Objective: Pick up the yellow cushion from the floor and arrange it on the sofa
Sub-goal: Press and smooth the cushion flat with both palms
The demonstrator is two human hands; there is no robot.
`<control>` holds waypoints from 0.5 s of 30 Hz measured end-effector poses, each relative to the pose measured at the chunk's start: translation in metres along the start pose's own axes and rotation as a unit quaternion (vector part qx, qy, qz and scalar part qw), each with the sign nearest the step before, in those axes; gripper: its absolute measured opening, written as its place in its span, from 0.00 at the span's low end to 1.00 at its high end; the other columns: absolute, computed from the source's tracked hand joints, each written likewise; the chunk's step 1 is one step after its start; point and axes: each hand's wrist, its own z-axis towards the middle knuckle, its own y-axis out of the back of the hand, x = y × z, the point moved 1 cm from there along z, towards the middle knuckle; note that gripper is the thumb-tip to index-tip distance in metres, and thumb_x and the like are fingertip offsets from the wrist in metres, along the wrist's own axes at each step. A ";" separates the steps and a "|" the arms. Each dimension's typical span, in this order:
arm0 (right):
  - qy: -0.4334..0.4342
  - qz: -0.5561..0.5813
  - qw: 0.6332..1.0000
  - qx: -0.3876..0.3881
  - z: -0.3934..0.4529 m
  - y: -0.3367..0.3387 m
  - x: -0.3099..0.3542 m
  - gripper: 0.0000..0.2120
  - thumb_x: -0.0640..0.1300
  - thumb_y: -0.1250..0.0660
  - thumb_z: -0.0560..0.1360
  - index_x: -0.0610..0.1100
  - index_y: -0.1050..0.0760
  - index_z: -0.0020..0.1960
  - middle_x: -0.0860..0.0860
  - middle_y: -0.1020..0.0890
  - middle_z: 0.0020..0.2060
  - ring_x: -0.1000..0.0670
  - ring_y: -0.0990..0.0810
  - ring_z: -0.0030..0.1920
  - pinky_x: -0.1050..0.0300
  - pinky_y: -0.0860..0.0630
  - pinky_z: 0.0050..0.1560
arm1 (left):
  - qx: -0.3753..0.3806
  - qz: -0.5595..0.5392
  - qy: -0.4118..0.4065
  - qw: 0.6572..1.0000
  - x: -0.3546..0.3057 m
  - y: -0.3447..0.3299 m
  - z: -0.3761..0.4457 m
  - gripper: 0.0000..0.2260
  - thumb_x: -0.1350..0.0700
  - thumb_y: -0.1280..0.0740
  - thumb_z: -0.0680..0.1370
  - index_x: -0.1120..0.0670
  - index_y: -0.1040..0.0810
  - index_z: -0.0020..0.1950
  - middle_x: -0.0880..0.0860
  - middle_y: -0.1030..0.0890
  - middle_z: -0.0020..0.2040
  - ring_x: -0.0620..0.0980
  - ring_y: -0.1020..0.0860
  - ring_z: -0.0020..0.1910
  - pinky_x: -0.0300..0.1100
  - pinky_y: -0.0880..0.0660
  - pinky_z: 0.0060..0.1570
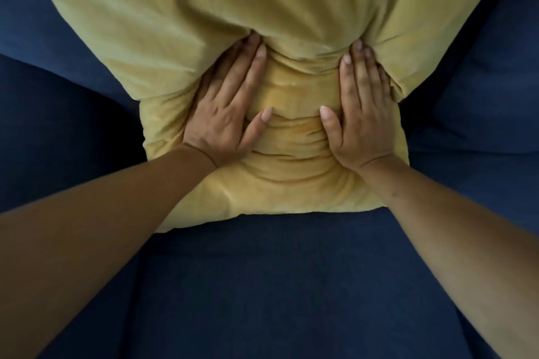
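The yellow cushion (262, 9) stands propped on the dark blue sofa (262, 285), its lower edge on the seat and its plump body leaning against the backrest. The cover looks soft and velvety, bunched into deep horizontal folds at the middle. The left hand (230, 108) and right hand (361, 114) lie flat on it, palms down, fingers (256, 52) held close together with thumbs angled inward, pressing dents into the stuffing. The sofa fabric is a fine, matte weave.
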 end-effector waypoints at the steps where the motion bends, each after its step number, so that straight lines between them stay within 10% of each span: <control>1: 0.000 0.001 1.000 0.009 -0.001 0.002 0.000 0.32 0.57 0.55 0.85 0.35 0.44 0.80 0.36 0.37 0.78 0.39 0.40 0.79 0.49 0.50 0.82 | 0.005 0.001 0.004 1.000 -0.002 0.002 -0.001 0.31 0.43 0.47 0.83 0.60 0.45 0.81 0.59 0.44 0.80 0.50 0.49 0.82 0.46 0.53 0.79; 15: 0.022 0.063 0.998 -0.010 0.080 0.095 0.024 0.32 0.55 0.51 0.85 0.34 0.44 0.80 0.35 0.40 0.79 0.37 0.44 0.81 0.41 0.52 0.82 | -0.003 0.041 0.013 0.999 -0.005 0.096 0.058 0.31 0.43 0.47 0.83 0.59 0.48 0.82 0.60 0.43 0.81 0.51 0.52 0.82 0.51 0.54 0.79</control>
